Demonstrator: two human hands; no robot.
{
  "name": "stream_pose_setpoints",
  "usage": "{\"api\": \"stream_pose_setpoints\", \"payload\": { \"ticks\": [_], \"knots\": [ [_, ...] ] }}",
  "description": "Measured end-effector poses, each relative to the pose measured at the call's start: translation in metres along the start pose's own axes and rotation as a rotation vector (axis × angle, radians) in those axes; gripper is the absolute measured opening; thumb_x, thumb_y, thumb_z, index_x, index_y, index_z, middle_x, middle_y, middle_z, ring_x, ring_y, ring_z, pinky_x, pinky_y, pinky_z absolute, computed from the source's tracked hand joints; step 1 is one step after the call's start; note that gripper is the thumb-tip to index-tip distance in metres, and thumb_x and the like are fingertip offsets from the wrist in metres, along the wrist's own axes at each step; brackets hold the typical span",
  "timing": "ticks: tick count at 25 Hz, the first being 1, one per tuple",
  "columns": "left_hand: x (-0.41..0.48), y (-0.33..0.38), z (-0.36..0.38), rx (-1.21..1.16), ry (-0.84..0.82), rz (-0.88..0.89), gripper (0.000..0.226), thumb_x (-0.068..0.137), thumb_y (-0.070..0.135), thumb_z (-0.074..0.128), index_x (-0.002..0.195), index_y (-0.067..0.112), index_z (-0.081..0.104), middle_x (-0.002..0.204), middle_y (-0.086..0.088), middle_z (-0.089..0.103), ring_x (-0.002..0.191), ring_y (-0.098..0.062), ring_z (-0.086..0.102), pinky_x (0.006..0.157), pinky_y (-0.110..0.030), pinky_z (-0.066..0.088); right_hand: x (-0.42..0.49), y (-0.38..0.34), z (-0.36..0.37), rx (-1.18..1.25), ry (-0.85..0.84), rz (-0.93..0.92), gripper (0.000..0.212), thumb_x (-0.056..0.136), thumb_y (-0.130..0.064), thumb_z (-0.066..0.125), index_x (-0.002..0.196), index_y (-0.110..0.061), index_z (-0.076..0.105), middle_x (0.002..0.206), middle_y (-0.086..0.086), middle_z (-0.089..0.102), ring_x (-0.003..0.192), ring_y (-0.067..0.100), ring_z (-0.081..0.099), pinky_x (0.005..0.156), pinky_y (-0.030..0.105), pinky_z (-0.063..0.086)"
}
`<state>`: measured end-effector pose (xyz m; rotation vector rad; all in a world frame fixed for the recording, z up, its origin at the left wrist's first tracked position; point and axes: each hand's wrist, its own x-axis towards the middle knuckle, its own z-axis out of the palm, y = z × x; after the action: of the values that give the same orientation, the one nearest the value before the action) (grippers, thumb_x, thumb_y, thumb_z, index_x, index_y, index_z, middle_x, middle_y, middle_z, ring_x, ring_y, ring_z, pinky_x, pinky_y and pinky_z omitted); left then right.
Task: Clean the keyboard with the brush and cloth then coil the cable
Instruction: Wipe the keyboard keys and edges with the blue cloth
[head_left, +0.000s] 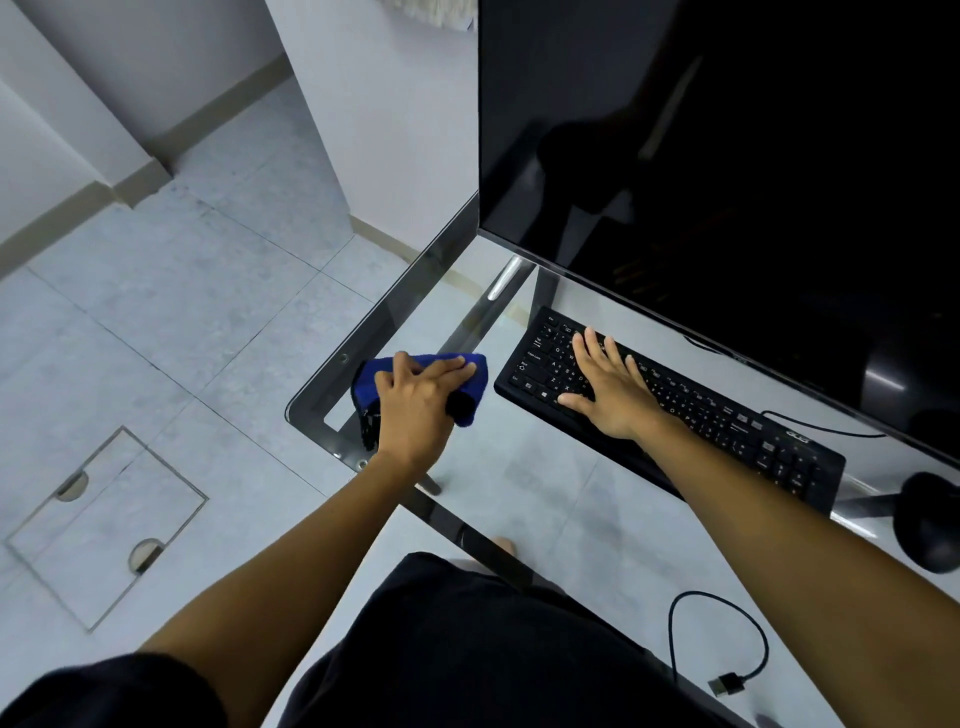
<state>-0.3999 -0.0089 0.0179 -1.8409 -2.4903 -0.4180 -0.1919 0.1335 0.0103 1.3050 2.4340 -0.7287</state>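
A: So where is the cloth lying?
B: Left on the desk; the left hand is laying straight fingers over it. The right hand is pressing spread fingers on the left end of the keyboard.

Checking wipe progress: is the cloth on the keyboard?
No, the cloth lies on the table beside the keyboard, under the left hand.

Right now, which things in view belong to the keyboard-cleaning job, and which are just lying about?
Job: blue cloth under left hand; keyboard under right hand; loose cable.
Lying about: monitor; black round object; glass desk.
Brush: not clearly visible.
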Motion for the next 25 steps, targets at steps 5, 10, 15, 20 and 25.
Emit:
{"api": "stream_pose_setpoints", "payload": {
  "ticks": [5,10,15,20,25],
  "knots": [
    [0.015,0.047,-0.004,0.078,-0.139,0.227,0.059,0.086,0.006,0.054,0.138,0.033,0.045,0.142,0.016,0.047,0.111,-0.028,0.040,0.083,-0.039,0.033,0.000,-0.001,0.000,-0.007,0.007,0.003,0.082,0.095,-0.045,0.044,0.150,-0.021,-0.013,0.158,-0.002,-0.020,0.146,0.020,-0.017,0.119,0.042,-0.005],
    [0.042,0.019,-0.002,0.275,-0.207,0.195,0.055,0.088,0.019,0.060,0.138,0.034,0.042,0.141,0.016,0.046,0.115,-0.026,0.035,0.082,-0.039,0.032,0.000,-0.001,0.001,0.009,0.013,0.008,0.082,0.095,-0.045,0.043,0.150,-0.021,-0.013,0.158,-0.003,-0.021,0.145,0.019,-0.018,0.120,0.042,-0.006],
    [0.026,0.025,0.003,0.047,-0.148,-0.004,0.055,0.088,0.012,0.056,0.138,0.032,0.044,0.142,0.013,0.048,0.109,-0.025,0.035,0.079,-0.036,0.029,0.002,0.001,0.002,0.008,0.019,0.005,0.082,0.095,-0.045,0.043,0.150,-0.022,-0.013,0.158,-0.004,-0.021,0.145,0.019,-0.018,0.120,0.042,-0.006],
    [0.012,0.044,0.003,0.002,-0.076,0.294,0.066,0.068,-0.002,0.070,0.125,0.028,0.060,0.126,0.012,0.063,0.091,-0.025,0.048,0.068,-0.037,0.036,0.003,0.001,0.004,0.006,0.023,0.006,0.082,0.095,-0.044,0.044,0.150,-0.023,-0.013,0.158,-0.004,-0.021,0.146,0.019,-0.017,0.120,0.042,-0.005],
    [0.029,0.028,0.007,0.130,-0.050,0.355,0.062,0.062,0.007,0.080,0.118,0.030,0.066,0.118,0.014,0.067,0.089,-0.028,0.055,0.064,-0.039,0.044,0.002,0.001,0.002,0.005,0.020,0.010,0.082,0.095,-0.044,0.044,0.150,-0.023,-0.013,0.158,-0.004,-0.021,0.145,0.019,-0.018,0.120,0.042,-0.005]
  ]
}}
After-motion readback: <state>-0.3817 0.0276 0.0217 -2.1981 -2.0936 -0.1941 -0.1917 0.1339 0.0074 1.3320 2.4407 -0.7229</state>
